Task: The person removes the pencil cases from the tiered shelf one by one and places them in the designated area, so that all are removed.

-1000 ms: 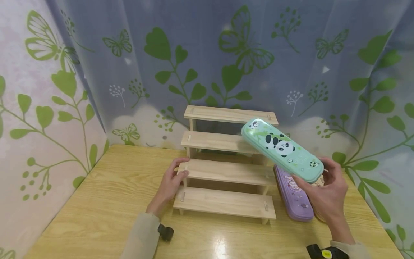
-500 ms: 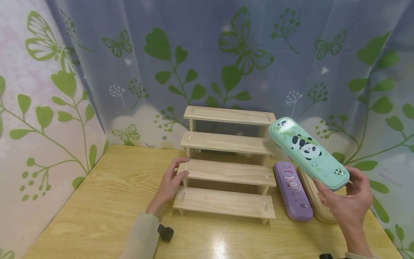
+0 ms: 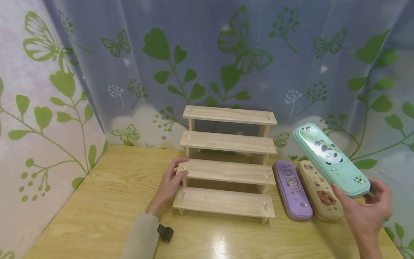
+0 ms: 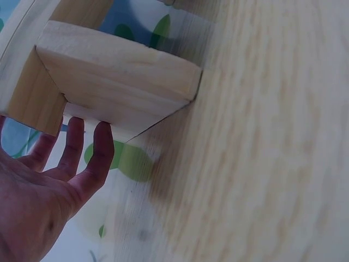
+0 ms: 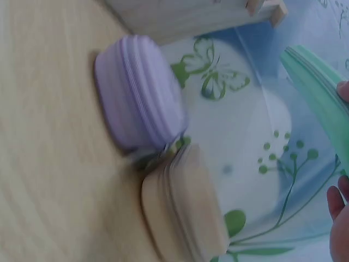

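My right hand [image 3: 367, 212] grips the near end of a mint-green pencil case [image 3: 333, 162] with pandas on its lid. The case is raised and tilted, its far end pointing up and left; in the right wrist view its zipped edge shows beside my fingers. My left hand [image 3: 169, 183] holds the left end of a four-step wooden display rack [image 3: 226, 171], thumb on the third board from the top. In the left wrist view, its fingertips [image 4: 102, 131] touch the rack's side panel. A purple pencil case [image 3: 292, 190] and a beige one with bears [image 3: 320, 190] lie side by side right of the rack.
The wood-grain table [image 3: 129, 201] carries everything. Behind it hangs a blue curtain [image 3: 200, 54] with green leaves and butterflies, and similar cloth closes off the left and right sides.
My right hand has carried the mint-green pencil case rightward and slightly down, away from the rack, uncovering the beige case. The left hand has stayed on the rack.
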Demonstrator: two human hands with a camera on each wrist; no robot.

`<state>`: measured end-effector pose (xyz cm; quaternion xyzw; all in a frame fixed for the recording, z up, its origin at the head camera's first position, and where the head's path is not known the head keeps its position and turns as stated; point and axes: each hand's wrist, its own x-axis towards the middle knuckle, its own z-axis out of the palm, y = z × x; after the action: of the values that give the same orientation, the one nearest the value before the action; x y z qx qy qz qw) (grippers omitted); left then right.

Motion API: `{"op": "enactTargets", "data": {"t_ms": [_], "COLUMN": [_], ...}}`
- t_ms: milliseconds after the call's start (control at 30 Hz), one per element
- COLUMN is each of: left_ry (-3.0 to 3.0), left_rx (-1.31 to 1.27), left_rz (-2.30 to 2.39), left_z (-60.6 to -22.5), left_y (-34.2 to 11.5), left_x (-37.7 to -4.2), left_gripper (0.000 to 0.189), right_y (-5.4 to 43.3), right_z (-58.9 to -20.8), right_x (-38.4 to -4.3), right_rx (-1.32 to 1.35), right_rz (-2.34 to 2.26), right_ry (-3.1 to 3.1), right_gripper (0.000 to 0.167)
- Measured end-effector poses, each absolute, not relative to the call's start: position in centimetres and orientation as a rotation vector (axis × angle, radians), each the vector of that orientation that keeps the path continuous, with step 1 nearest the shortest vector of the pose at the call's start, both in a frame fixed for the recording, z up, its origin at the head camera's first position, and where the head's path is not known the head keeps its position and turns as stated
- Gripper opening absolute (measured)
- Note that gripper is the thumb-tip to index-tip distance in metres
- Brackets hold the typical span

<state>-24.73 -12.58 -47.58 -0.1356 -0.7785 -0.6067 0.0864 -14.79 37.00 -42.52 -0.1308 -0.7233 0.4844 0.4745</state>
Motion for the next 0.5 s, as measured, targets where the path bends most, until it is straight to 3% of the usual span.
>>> {"op": "enactTargets", "data": {"t_ms": [500], "left_ry": [-2.325], "left_rx": [-0.390], "left_rz": [-1.823], "left_z": [-47.6], "left_y": [-12.6], "left_x": [-24.7], "left_gripper": [0.039], "right_y": [40.1], "right_z": [-45.4], "right_x": [-14.1], "right_rx": [-0.642], "right_rz": [1.041], "right_ry": [-1.774], "right_gripper": [0.071]}}
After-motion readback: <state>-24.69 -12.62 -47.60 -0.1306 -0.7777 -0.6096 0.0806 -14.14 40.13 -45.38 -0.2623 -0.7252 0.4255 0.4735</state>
